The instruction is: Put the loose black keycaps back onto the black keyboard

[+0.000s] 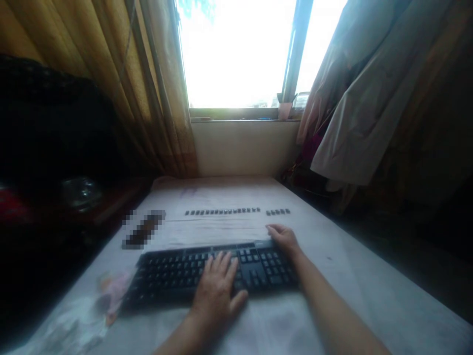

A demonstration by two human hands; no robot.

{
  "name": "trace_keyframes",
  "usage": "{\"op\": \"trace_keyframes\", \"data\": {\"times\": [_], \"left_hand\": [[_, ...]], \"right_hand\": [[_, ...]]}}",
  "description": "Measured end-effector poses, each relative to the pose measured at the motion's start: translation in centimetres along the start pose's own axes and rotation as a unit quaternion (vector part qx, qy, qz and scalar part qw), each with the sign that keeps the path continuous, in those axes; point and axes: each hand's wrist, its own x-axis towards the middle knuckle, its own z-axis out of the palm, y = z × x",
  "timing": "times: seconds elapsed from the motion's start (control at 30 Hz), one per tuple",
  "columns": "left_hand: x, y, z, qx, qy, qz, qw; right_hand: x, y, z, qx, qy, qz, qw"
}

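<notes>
A black computer keyboard (166, 270) lies across the bed-like white surface in front of me. My left hand (217, 286) rests on its middle keys, palm down, with the fingers stretched out and the thumb apart. At the keyboard's far right corner is my right hand (284, 237), its fingers bent and drawn together. Whatever they hold, if anything, is too small to make out. Beyond the keyboard, a long row of small dark pieces (223, 211), which look like keycaps, runs left to right. A shorter row of similar pieces (278, 212) sits to its right.
A blurred-out dark object (144, 230) lies left of the keyboard's far edge. Crumpled clear plastic (74, 323) and a small pinkish item (115, 293) are at the near left. A white cloth (354, 246) covers the surface. Curtains (158, 98) and hanging clothes (354, 123) flank the window.
</notes>
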Motion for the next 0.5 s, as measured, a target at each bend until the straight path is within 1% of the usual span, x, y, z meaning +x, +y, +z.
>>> {"op": "trace_keyframes", "data": {"times": [0.07,0.13,0.23,0.27,0.33,0.37,0.4,0.47,0.5], "left_hand": [[-0.1,0.1,0.0,-0.002,0.013,0.007,1.0],[-0.1,0.1,-0.1,-0.002,0.04,0.032,0.999],[0.3,0.1,0.1,0.007,0.091,0.117,0.989],[0.5,0.0,0.5,0.012,0.106,0.149,0.983],[0.9,-0.1,1.6,0.011,0.146,0.184,0.972],[1.1,-0.2,2.2,0.001,0.181,0.187,0.966],[1.3,-0.4,2.9,-0.012,0.228,0.171,0.959],[1.5,-0.9,3.9,-0.008,0.266,0.174,0.948],[1.5,-1.3,4.2,0.005,0.263,0.178,0.948]], "right_hand": [[0.1,0.1,-0.1,-0.004,0.0,-0.001,1.0],[0.2,0.1,0.0,-0.011,-0.001,-0.002,1.0],[0.2,0.3,0.4,-0.027,-0.007,-0.002,1.0],[0.3,0.4,0.5,-0.035,-0.011,-0.001,0.999],[0.8,0.7,0.5,-0.055,-0.017,0.005,0.998],[1.3,0.9,0.3,-0.067,-0.018,0.009,0.998],[1.9,1.2,-0.1,-0.08,-0.015,0.015,0.997],[3.4,1.9,-1.3,-0.112,-0.002,0.03,0.993],[4.2,2.2,-2.0,-0.131,0.006,0.039,0.991]]}}
